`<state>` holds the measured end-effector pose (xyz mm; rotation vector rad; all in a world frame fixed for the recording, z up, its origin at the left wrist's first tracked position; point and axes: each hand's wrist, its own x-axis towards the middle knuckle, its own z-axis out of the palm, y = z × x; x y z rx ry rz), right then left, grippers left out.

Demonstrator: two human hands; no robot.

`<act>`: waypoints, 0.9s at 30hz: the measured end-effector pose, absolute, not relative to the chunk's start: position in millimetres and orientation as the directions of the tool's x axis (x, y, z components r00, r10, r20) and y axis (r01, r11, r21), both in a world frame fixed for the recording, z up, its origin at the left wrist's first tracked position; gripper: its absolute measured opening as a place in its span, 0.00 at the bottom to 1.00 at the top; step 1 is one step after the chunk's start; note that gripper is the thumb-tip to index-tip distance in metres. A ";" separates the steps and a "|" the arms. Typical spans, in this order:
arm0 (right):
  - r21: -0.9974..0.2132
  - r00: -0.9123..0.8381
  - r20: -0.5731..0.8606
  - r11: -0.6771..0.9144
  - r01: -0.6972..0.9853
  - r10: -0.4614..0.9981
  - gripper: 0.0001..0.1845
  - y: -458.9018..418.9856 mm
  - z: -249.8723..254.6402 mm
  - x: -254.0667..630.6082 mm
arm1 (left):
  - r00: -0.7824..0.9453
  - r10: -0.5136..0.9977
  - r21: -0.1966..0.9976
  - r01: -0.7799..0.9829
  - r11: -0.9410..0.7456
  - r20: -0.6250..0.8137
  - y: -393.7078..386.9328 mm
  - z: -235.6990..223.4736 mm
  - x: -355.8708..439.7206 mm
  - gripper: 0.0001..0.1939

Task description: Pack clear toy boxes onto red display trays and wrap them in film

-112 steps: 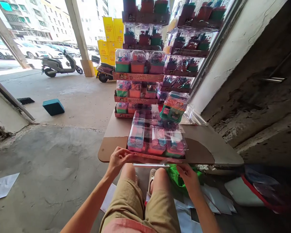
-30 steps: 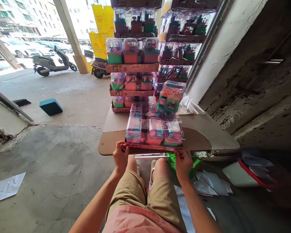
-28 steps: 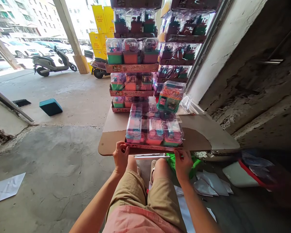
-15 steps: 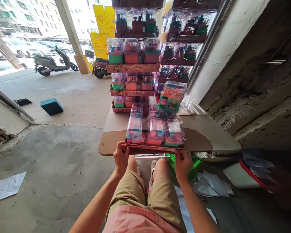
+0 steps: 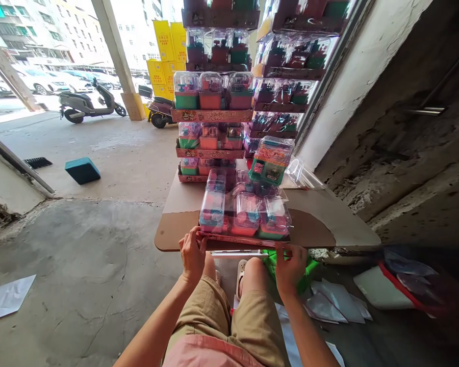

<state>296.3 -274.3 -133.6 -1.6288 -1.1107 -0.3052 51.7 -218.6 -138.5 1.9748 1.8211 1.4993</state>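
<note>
On the table in front of me is a pink cardboard display tray (image 5: pixel 245 239) filled with several clear-lidded plastic boxes (image 5: pixel 247 214) in pink and green. Shiny clear film seems to lie over parts of them. My left hand (image 5: pixel 192 256) is closed, thumb and fingers pinching at the tray's near left corner. At the near right corner my right hand (image 5: pixel 290 262) is closed in the same way. Whether the fingertips grip card or film is too small to make out. A single green-bottomed box (image 5: pixel 271 162) leans tilted behind the tray's right side.
Tall stacks of filled display trays (image 5: pixel 212 115) rise at the table's back. Clear plastic bags (image 5: pixel 304 173) lie at the right on the table (image 5: pixel 352 229). A bin (image 5: pixel 382 288) and loose plastic sheets (image 5: pixel 334 300) are on the floor at right. A blue-green block (image 5: pixel 82 170) lies at left.
The view has tilted up a little, so everything sits lower in the picture. Both hands stay at the tray's near corners, with the fingers shifted slightly.
</note>
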 end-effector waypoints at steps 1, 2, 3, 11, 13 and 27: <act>-0.619 0.526 0.692 0.031 0.785 0.494 0.22 -273.9 -134.2 298.4 | -0.169 0.786 0.602 0.742 -0.295 0.594 -218.7 -138.2 52.1 0.11; -0.613 0.521 0.699 0.035 0.789 0.489 0.21 -273.6 -135.0 300.7 | -0.169 0.785 0.591 0.754 -0.286 0.596 -218.6 -137.8 52.0 0.11; -0.607 0.515 0.706 0.040 0.794 0.487 0.21 -273.4 -135.6 302.9 | -0.169 0.787 0.582 0.765 -0.275 0.593 -218.3 -137.3 51.4 0.10; -0.573 0.437 0.709 0.091 0.814 0.554 0.20 -266.7 -138.8 300.0 | -0.104 0.817 0.567 0.769 -0.296 0.567 -212.3 -128.6 39.8 0.10; -0.532 0.426 0.744 0.072 0.843 0.514 0.25 -261.3 -139.8 295.4 | -0.104 0.826 0.579 0.761 -0.292 0.554 -210.0 -127.3 41.9 0.14; -0.682 0.425 0.578 0.127 0.720 0.696 0.21 -267.4 -132.5 315.0 | 0.151 0.856 0.690 0.530 -0.492 0.494 -192.3 -118.9 7.0 0.06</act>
